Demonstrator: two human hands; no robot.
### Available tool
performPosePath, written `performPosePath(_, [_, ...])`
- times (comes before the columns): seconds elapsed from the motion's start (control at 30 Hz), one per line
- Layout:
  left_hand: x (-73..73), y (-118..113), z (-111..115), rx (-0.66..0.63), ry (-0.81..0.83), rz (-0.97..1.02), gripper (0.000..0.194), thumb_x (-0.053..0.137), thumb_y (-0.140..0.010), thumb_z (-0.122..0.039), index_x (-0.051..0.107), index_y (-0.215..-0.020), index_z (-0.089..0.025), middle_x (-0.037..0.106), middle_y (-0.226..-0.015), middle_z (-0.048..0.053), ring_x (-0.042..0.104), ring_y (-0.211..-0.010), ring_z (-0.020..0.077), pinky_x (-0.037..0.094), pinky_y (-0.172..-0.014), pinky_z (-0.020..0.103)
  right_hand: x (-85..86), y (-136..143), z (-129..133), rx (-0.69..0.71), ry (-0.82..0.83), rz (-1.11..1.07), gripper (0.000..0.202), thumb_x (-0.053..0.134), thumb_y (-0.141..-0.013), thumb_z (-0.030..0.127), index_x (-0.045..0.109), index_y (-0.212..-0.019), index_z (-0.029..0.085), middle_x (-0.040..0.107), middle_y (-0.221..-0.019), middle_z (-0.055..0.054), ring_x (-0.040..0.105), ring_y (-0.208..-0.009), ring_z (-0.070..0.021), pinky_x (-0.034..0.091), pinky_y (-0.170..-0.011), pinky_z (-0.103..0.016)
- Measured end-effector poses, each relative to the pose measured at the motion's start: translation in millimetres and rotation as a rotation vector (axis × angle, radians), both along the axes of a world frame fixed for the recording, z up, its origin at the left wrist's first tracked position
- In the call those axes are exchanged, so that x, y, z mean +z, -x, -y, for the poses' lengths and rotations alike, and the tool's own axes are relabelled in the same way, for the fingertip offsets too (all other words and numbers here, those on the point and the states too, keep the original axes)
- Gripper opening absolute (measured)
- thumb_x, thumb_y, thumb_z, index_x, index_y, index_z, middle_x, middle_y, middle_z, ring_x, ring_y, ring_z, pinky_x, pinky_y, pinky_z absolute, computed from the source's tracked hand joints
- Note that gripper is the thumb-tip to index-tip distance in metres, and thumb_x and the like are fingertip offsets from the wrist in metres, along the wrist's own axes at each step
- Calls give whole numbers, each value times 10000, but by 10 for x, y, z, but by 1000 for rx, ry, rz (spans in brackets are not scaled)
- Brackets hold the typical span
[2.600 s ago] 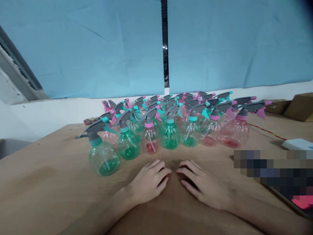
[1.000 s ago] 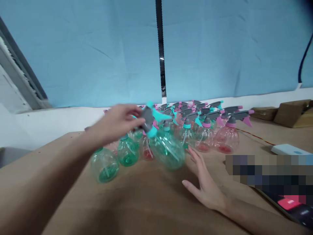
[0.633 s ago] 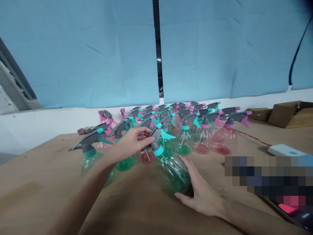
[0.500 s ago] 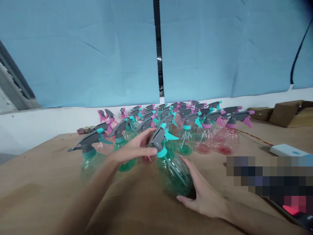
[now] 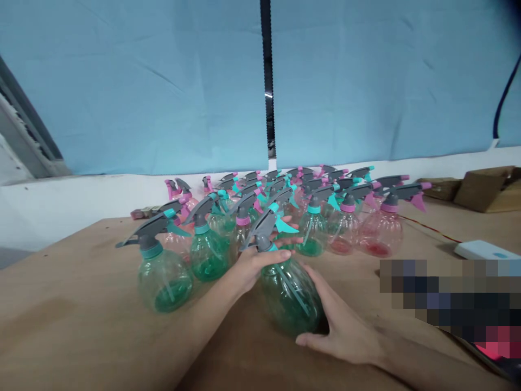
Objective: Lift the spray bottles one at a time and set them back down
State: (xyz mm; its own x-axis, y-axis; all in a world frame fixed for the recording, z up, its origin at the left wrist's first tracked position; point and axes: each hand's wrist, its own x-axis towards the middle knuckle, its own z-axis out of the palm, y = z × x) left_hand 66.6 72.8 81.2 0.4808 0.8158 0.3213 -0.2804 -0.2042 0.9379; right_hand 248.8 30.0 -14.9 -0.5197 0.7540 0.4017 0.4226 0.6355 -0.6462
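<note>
A green spray bottle (image 5: pixel 287 304) with a grey trigger head and turquoise collar leans to the left in front of me. My right hand (image 5: pixel 340 317) cups its round body from the right, thumb low and fingers along the far side. Around its neck, just under the spray head, is my left hand (image 5: pixel 254 266), thumb across the front and fingers reaching behind, partly hidden. Left of my left forearm stands another green spray bottle (image 5: pixel 165 279), upright, with a second green spray bottle (image 5: pixel 209 252) behind it.
Rows of several green and pink spray bottles (image 5: pixel 380 231) fill the back of the wooden table (image 5: pixel 73 293). To the right are a cardboard box (image 5: pixel 488 190), a white device (image 5: pixel 482 251) with a thin wire, and a pixelated area. A blue curtain (image 5: pixel 163 87) hangs behind.
My left hand has moved right from beside the bottle's collar to wrap its neck, fingers now showing behind it. My right hand stays on the body. The view has shifted slightly.
</note>
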Motion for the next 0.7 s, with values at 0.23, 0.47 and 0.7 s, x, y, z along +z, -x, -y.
performPosePath(0.23, [52,-19,29,126,45,26,239,545,-578,-124,668,-775,-181,688,-859,55,626,-858,245,460,-751,369,-59,12,-48,-41,-50,73,998,640,-734,348,-64,-1434,248,192,-1481,-129,219,-1333,-317,291,-1044,-514])
performPosePath(0.47, [9,35,-10,144,79,72,125,512,-604,-123,544,-491,-164,692,-924,80,609,-980,302,469,-814,424,55,-18,-58,-49,-72,374,599,479,-844,262,288,-1402,155,337,-1433,-128,246,-1332,-263,247,-1082,-454])
performPosePath(0.7, [-17,31,-79,179,-13,96,205,509,-582,-115,665,-703,-169,689,-959,53,565,-1063,293,451,-860,432,199,-11,-22,-19,-147,491,484,450,-865,233,420,-1345,184,345,-1435,-103,249,-1333,-257,237,-1085,-450])
